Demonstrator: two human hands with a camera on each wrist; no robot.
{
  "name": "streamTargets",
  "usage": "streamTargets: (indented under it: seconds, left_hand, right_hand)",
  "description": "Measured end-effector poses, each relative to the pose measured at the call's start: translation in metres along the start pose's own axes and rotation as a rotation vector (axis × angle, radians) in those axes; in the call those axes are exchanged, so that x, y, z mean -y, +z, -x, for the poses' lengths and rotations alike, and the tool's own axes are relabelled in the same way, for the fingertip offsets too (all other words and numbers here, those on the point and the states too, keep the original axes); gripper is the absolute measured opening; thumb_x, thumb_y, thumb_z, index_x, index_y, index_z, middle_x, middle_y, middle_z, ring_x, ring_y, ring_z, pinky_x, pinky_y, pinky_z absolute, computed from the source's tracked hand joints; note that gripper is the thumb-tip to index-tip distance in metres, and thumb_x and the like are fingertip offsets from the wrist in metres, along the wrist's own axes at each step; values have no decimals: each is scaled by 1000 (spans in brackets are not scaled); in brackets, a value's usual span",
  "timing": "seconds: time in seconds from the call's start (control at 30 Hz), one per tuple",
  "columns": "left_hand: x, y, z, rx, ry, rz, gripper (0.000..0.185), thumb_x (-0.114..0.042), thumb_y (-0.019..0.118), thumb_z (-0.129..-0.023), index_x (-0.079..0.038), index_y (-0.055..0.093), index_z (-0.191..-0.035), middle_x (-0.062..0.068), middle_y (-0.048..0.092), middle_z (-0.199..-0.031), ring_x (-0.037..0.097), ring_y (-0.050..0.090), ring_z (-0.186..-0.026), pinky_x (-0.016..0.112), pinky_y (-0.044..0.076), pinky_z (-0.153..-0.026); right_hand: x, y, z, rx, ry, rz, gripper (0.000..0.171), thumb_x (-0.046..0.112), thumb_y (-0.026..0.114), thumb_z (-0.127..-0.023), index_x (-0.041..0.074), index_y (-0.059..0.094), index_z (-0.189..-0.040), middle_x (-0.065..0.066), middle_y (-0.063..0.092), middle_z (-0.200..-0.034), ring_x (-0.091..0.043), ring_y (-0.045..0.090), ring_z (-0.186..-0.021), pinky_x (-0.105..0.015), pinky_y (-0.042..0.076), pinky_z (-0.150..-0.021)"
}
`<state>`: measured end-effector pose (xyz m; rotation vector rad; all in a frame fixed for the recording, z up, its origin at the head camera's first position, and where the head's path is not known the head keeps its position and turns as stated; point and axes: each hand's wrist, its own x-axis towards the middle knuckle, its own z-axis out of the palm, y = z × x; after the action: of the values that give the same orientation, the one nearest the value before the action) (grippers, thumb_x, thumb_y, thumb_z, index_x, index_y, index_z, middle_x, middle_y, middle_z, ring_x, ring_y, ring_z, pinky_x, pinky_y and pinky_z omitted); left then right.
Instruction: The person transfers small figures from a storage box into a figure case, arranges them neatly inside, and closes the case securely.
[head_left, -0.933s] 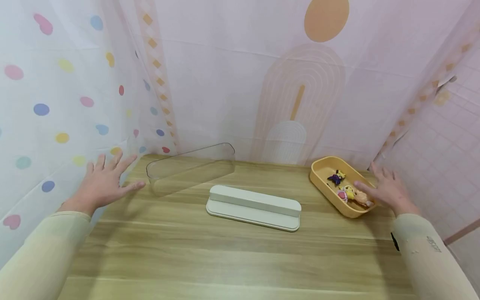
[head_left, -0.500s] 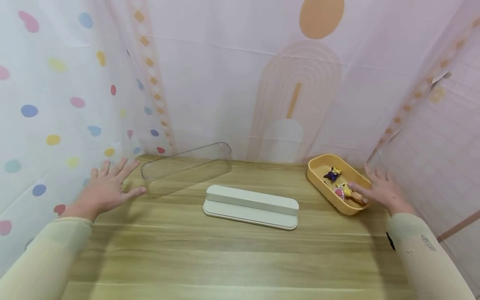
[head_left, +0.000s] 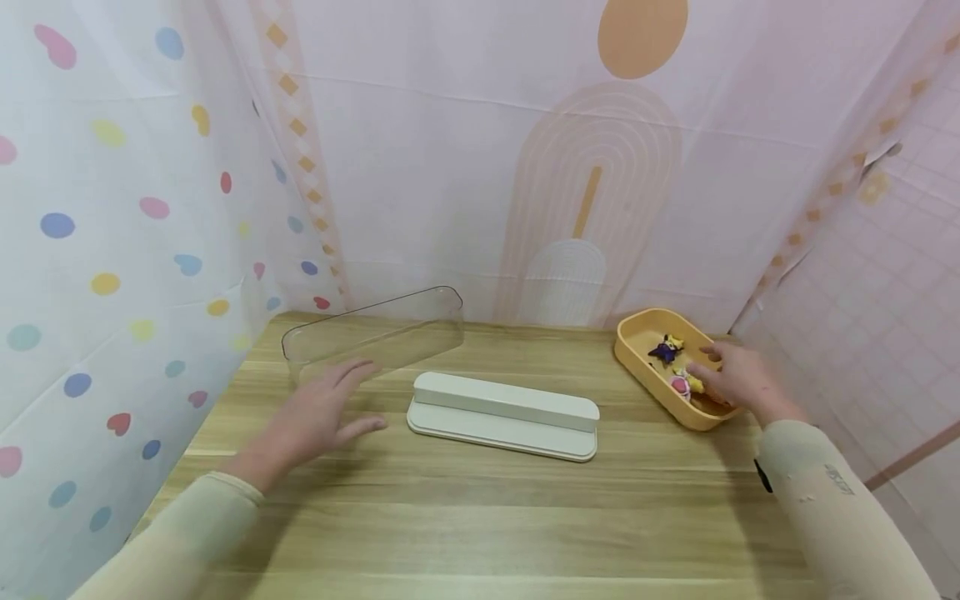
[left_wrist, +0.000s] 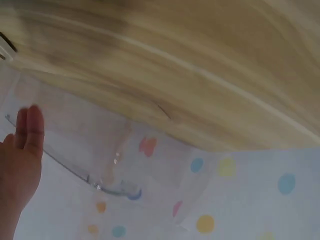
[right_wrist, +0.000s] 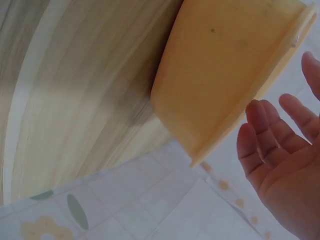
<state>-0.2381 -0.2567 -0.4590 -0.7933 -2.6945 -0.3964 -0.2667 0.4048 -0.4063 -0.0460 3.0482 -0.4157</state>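
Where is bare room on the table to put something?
Bare table: in front of the white base, and between it and the yellow tray. Crowded: the tray, toys inside and right hand close; the clear box, near the left hand.

Soft, bright light from overhead fills the scene, leaving a pale sheen on the near middle of a light wood-grain bench (head_left: 517, 518) and diffuse shadows beneath both cream fabric sleeves (head_left: 832, 500). Slight blur softens the left fingers (head_left: 349, 372). Wide-angle stretch marks the head view's edges; both wrist views look dimmer, hazier.
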Motion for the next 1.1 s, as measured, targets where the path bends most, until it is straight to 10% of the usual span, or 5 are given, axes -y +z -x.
streamTargets:
  seconds: [0.2, 0.6, 0.9, 1.1]
  left_hand:
    - [-15, 30, -7, 192, -126, 160, 108, -60, 86, -84, -23, 30, -168, 18, 44, -168, 48, 55, -143, 68, 48, -111]
    - [-26, 65, -18, 180, -91, 268, 108, -45, 93, -83, -22, 31, -169, 14, 51, -165, 42, 58, -142, 62, 48, -114]
    - [-34, 69, -22, 165, -89, 331, 105, -38, 95, -82, -23, 36, -168, 10, 51, -165, 37, 54, -147, 59, 44, -120]
    - [-38, 68, -25, 171, -121, 350, 98, -29, 93, -85, -24, 38, -166, 10, 65, -148, 21, 64, -105, 46, 55, -98]
  right_hand:
    - [8, 8, -8, 13, -35, -1, 70, 43, 64, -105, -9, 51, -150, -38, 62, -140, -58, 60, -127, -68, 49, -106]
    - [19, 23, -25, 24, -72, -55, 66, 37, 68, -104, -12, 55, -146, -39, 65, -134, -55, 64, -124, -67, 49, -106]
    - [31, 21, -44, 149, 4, -167, 60, 29, 62, -109, -7, 44, -154, -2, 71, -68, -16, 66, -59, -32, 52, -63]
    - [31, 27, -52, 123, -19, 21, 57, 35, 62, -108, -5, 53, -148, -24, 77, -103, -35, 72, -86, -49, 59, -79]
